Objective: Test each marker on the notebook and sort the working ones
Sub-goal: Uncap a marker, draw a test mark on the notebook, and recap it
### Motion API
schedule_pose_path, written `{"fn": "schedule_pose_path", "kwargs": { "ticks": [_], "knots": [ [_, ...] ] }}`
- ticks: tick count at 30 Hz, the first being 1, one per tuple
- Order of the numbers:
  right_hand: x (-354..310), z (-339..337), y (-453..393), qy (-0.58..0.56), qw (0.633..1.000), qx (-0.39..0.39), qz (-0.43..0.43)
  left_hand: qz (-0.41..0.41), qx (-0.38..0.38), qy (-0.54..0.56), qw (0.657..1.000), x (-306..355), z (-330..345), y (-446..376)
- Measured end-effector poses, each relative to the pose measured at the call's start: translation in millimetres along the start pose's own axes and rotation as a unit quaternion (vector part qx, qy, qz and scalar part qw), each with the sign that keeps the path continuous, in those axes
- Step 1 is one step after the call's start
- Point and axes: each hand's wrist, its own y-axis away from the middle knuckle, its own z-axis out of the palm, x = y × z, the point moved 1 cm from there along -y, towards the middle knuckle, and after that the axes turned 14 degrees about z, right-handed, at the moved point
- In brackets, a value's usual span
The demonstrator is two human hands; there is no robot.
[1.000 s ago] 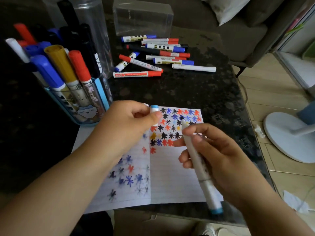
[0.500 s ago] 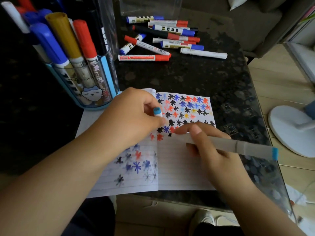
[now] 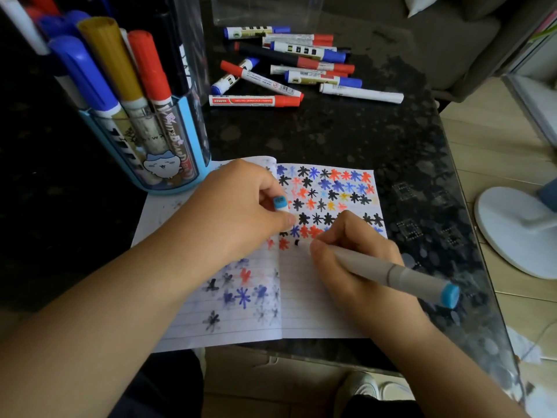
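An open lined notebook (image 3: 304, 303) lies on the dark table, its pages covered with red, blue and black star marks. My right hand (image 3: 352, 254) grips a grey marker (image 3: 388, 273) with a blue end cap, its dark tip touching the right page. My left hand (image 3: 238, 209) rests on the notebook's left page and pinches the marker's white cap (image 3: 280, 205) with a blue top. A blue holder (image 3: 156, 152) full of upright markers stands at the left. Several loose markers (image 3: 286, 67) lie at the back of the table.
A clear plastic box (image 3: 265, 10) stands behind the loose markers. The table's right edge (image 3: 470, 224) runs diagonally, with a white fan base (image 3: 512, 233) on the floor beyond. A grey sofa (image 3: 452, 34) is at the back. My shoes (image 3: 361, 387) show below the table.
My right hand has turned the uncapped marker from upright to slanted and lowered its tip onto the right page. My left hand, still holding the cap, has settled onto the notebook.
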Motion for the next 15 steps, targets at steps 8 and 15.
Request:
{"fn": "schedule_pose_path", "kwargs": {
  "ticks": [8, 15],
  "knots": [
    [3.5, -2.0, -1.1, -0.005, 1.0, 0.016, -0.007, -0.006, -0.002, 0.011, 1.0, -2.5, 0.5, -1.0],
    [1.1, -1.2, 0.2, -0.015, 1.0, -0.011, 0.005, -0.003, 0.005, 0.008, 1.0, -1.2, 1.3, -1.5]
  ]
}}
